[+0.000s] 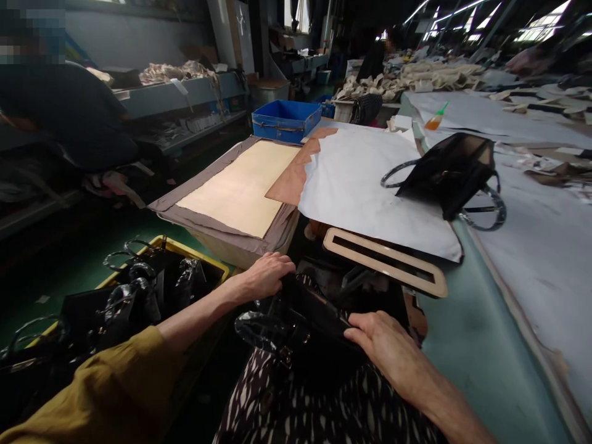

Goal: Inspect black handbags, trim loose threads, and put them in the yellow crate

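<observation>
A black handbag (319, 333) lies across my lap, its plastic-wrapped handle (254, 330) toward the left. My left hand (271, 274) is closed on the bag's far left edge, fingers curled over it. On the right, my right hand (382, 339) pinches the near right rim between thumb and fingers. The bag's opening shows as a dark strip between both hands. Just beyond it, a pale oblong frame with a long slot (386, 262) sits at the table's near edge. Another black handbag (446, 169) lies tilted on the table.
A yellow crate (217, 268) of black bags stands at my left. Ahead are a cloth-draped bin topped by a cream sheet (240, 182), a brown board (293, 179), white sheeting (356, 176) and a blue crate (287, 120). An orange bottle (435, 120) stands farther right. A person (69, 111) sits far left.
</observation>
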A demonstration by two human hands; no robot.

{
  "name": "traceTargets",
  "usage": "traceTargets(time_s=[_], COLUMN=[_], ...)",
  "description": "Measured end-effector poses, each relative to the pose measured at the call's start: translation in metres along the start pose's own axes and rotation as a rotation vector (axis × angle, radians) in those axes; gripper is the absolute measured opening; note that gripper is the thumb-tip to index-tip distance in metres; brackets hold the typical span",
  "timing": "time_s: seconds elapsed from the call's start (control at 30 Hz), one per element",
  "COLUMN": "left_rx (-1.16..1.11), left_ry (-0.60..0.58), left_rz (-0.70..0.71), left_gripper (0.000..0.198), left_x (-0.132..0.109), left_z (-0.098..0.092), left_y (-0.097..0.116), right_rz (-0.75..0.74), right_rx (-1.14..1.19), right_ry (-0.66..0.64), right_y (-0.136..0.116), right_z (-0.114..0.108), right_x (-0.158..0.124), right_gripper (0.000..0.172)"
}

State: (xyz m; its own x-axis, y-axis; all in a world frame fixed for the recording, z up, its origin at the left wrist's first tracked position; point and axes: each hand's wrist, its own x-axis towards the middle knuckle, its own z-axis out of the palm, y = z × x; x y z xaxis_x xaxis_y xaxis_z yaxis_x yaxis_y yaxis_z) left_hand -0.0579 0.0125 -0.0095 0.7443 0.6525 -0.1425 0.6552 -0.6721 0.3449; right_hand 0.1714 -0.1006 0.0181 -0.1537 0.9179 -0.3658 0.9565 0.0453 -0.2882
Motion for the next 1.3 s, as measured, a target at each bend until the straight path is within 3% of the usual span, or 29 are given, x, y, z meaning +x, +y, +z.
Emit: traceTargets(time_s=[0.13,0.27,0.33,0.47,0.53,0.9,1.1,1.3], left_rx=[0.068,-0.074,-0.117,-0.065,-0.045,-0.024,0.016,0.073], left_ry=[0.155,0.104,0.074,0.027,0.009,0.031,0.015,0.015], left_rz=[0.017,0.142,0.12,-0.1,-0.138,-0.055,-0.009,0.076], left_gripper=[0.025,0.023,0.018,0.016,0.018,0.031,0.016,0.013], left_x=[-0.004,-0.003,-0.001,-0.001,-0.002,0.0,0.005,0.01], left_z=[0.001,0.003,0.006,0.007,0.006,0.007,0.014,0.016], left_y=[0.021,0.035,0.037,0.034,0.032,0.017,0.012,0.012], right_rz=[0.029,0.029,0.039,0.087,0.093,0.11,0.11,0.108], right_rx=[0.007,-0.003,-0.003,0.006,0.011,0.057,0.052,0.039], right_ry=[-0.024,-0.008,-0.017,-0.042,-0.05,-0.041,-0.052,-0.06], right_y=[-0.003,-0.003,-0.003,-0.005,-0.006,0.004,0.004,0.0], right_z=[-0.003,-0.003,-0.003,-0.006,-0.007,0.0,-0.001,-0.005], right_x=[0.007,0.011,0.012,0.014,0.016,0.023,0.026,0.029], right_gripper=[0.027,0.023,0.023,0.027,0.028,0.023,0.022,0.024])
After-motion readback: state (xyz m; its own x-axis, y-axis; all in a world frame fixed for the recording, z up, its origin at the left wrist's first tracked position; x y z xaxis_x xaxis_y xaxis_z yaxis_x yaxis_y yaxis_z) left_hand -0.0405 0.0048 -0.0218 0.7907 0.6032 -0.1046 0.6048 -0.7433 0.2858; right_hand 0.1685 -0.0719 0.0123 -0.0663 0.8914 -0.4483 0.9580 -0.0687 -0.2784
